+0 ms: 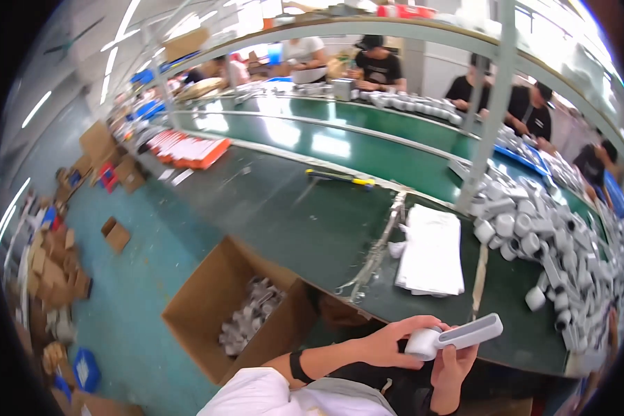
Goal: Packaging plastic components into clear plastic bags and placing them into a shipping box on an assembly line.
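Workbench [305, 215] of dark green running from upper left to right of frame, beside a brighter green conveyor [340, 142]; teal floor at left, strewn with cardboard scraps. Open carton [208, 305] of white parts below the bench edge. Heap of white cylindrical parts [548, 236] at right, blurring toward the rim. Stack of white sheets [431, 251] at centre right. Lower centre: left hand [388, 340] clamped on the round head of a white handheld device [451, 338], right hand [454, 367] closed around its handle from below. Workers along top edge, cut off by shelf frame.
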The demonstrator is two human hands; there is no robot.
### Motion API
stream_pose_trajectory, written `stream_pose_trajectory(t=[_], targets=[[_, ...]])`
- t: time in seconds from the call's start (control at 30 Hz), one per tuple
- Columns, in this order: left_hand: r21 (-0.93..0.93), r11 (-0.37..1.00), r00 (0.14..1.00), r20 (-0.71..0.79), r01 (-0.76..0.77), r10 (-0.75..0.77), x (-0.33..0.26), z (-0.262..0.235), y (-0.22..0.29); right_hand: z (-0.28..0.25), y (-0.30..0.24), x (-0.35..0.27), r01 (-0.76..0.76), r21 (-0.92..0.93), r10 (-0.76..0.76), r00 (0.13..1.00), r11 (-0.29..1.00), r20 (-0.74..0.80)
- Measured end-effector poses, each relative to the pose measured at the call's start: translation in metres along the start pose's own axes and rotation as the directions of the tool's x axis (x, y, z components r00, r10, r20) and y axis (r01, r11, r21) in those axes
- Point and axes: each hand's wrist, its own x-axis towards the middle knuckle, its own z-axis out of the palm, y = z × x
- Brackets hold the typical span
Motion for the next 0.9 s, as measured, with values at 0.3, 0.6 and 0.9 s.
stream_pose_trajectory(t=[0.3, 0.6, 0.9], targets=[[0.272, 0.962, 0.978, -0.206, 0.040, 0.017, -0.036, -0.038, 0.024, 0.022, 0.002, 0.010, 0.178, -0.336, -0.183, 0.983, 0.925, 0.018], [0.617, 0.782, 0.992, -0.027, -0.081, 0.124, -0.043, -0.065, 0.041, 0.007, -0.039, 0.014, 0.017, -0.845, 0.275, 0.942, 0.535, 0.193], [0.769, 0.639, 0.961, -0.154, -0.028, 0.228, -0.010, -0.087, 0.059, -0.010, 0.001, 0.043, 0.435, -0.870, -0.156, 0.899, 0.232, 0.409]])
